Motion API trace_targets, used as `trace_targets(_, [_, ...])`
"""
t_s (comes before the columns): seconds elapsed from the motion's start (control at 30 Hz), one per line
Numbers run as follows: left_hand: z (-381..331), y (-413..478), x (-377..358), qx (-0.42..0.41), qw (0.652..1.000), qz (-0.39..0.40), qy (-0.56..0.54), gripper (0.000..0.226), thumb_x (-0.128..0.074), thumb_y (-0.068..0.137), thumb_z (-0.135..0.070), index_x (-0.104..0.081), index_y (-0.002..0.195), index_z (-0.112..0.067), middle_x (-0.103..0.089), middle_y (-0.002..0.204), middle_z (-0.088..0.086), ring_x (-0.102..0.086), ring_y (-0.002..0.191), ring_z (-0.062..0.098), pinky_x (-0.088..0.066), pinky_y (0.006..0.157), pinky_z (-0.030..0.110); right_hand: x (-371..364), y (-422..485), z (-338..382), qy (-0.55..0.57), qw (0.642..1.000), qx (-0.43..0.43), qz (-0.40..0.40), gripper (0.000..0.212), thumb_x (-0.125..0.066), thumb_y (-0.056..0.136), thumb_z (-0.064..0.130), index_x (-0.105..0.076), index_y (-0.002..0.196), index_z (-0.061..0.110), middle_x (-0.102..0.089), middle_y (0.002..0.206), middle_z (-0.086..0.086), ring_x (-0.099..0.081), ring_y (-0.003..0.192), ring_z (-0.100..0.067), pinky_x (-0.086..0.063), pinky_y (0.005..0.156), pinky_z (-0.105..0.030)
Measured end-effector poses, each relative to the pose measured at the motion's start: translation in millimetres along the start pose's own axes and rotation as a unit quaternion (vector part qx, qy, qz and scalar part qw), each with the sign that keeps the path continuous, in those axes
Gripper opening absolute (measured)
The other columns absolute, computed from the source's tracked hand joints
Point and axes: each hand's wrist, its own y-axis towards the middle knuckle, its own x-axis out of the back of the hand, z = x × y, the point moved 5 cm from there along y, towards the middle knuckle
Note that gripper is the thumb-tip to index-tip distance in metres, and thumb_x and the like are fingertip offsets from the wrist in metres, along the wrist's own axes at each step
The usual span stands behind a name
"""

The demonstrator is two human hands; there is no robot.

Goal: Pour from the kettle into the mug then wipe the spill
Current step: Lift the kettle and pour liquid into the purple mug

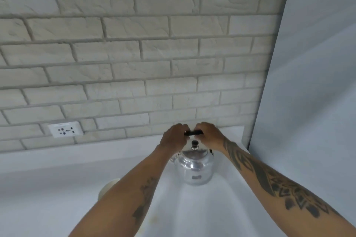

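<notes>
A shiny metal kettle (194, 167) with a black lid knob stands upright on the white counter (48, 188), near the back wall. Its black handle (193, 132) arches over the lid. My left hand (173, 137) and my right hand (209, 133) both grip that handle, one on each side, fingers curled around it. A pale rounded object, possibly the mug (107, 188), peeks out from behind my left forearm to the left of the kettle; most of it is hidden.
A white brick-pattern wall (134, 59) rises right behind the counter, with a white power socket (65, 130) low on the left. A plain pale-blue wall panel (312, 82) closes the right side.
</notes>
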Motion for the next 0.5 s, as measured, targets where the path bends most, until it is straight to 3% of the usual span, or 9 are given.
trace_targets(0.2, [8.5,-25.3,46.4,-0.002,1.000,0.007,-0.017,0.021,-0.062,0.088,-0.026,-0.066,0.107,-0.020,-0.064,0.109,0.002,-0.061,0.096,0.024,-0.048,0.083,0.036,12.8,-18.3,43.8,0.040,0.999,0.027,-0.022,0.012,-0.062,0.084,0.016,-0.064,0.095,0.012,-0.062,0.097,-0.007,-0.058,0.090,-0.022,-0.048,0.082,-0.037])
trace_targets(0.3, [17.4,-43.2,66.6,-0.002,0.999,0.017,-0.041,0.022,-0.066,0.085,-0.025,-0.068,0.107,-0.022,-0.067,0.109,0.002,-0.063,0.090,0.021,-0.051,0.083,0.036,12.7,-30.3,66.7,0.067,0.997,0.044,-0.023,0.013,-0.066,0.084,0.014,-0.066,0.097,0.012,-0.064,0.097,-0.007,-0.059,0.089,-0.020,-0.046,0.078,-0.028])
trace_targets(0.4, [29.7,-62.8,82.4,0.005,0.998,0.027,-0.056,0.025,-0.070,0.083,-0.023,-0.069,0.108,-0.021,-0.068,0.110,0.002,-0.065,0.097,0.021,-0.053,0.091,0.038,7.3,-42.7,87.3,0.102,0.993,0.065,-0.016,0.014,-0.069,0.082,0.011,-0.068,0.096,0.014,-0.067,0.096,-0.008,-0.061,0.088,-0.019,-0.043,0.072,-0.018])
trace_targets(0.5, [40.5,-83.2,94.6,-0.004,0.997,0.031,-0.073,0.026,-0.073,0.082,-0.019,-0.071,0.107,-0.017,-0.072,0.105,0.005,-0.067,0.095,0.022,-0.054,0.090,0.037,-0.6,-54.4,105.0,0.140,0.986,0.084,0.000,0.016,-0.071,0.081,0.010,-0.069,0.096,0.016,-0.069,0.096,-0.006,-0.064,0.092,-0.020,-0.045,0.078,-0.022])
